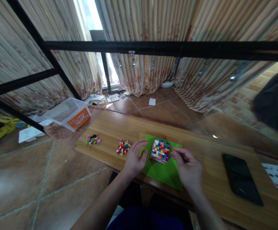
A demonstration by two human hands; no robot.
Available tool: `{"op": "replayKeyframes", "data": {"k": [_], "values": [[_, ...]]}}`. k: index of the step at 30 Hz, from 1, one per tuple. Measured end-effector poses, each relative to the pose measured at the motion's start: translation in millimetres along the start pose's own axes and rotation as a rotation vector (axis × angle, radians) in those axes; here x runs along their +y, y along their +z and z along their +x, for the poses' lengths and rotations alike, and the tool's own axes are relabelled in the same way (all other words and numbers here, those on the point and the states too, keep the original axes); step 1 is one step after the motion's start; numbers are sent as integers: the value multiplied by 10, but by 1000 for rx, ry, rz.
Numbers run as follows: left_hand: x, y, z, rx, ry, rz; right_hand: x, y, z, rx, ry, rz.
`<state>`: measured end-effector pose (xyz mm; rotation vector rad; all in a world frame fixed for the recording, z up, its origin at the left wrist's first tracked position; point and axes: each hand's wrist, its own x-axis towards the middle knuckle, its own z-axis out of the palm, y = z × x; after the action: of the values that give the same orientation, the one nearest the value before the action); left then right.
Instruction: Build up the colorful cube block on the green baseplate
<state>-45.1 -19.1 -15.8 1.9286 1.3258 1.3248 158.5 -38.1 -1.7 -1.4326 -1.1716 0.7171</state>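
Observation:
A block built of many small multicoloured bricks (161, 150) stands on a green studded baseplate (162, 172). At its left side is my left hand (136, 158), thumb and fingers apart with nothing between them, partly over the plate's left edge. My right hand (188, 166) is close to the block's right side, thumb and forefinger pinched together. A tiny orange-red spot shows at those fingertips, looking like a small brick, mostly hidden by the fingers. Left of my left hand lies a pile of loose mixed-colour bricks (123, 147).
Farther left on the wooden table (115, 123) is a smaller pile of black, pink and green bricks (93, 139). A black phone (242, 179) lies at the right. Beyond the left end sits a clear plastic box (68, 111). A black metal frame (153, 48) crosses behind the table.

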Motion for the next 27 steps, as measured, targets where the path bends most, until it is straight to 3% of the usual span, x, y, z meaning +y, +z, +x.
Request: {"op": "replayKeyframes", "data": {"k": [6, 11, 18, 27], "values": [[37, 128, 135, -1, -145, -89, -223, 168, 145, -136, -464, -318], [113, 177, 179, -16, -224, -173, -125, 359, 242, -186, -719, -470], [158, 205, 229, -6, -343, -234, -31, 442, 232, -163, -744, -505], [197, 245, 163, -29, -311, -223, -58, 422, 233, -98, -650, -526]]}}
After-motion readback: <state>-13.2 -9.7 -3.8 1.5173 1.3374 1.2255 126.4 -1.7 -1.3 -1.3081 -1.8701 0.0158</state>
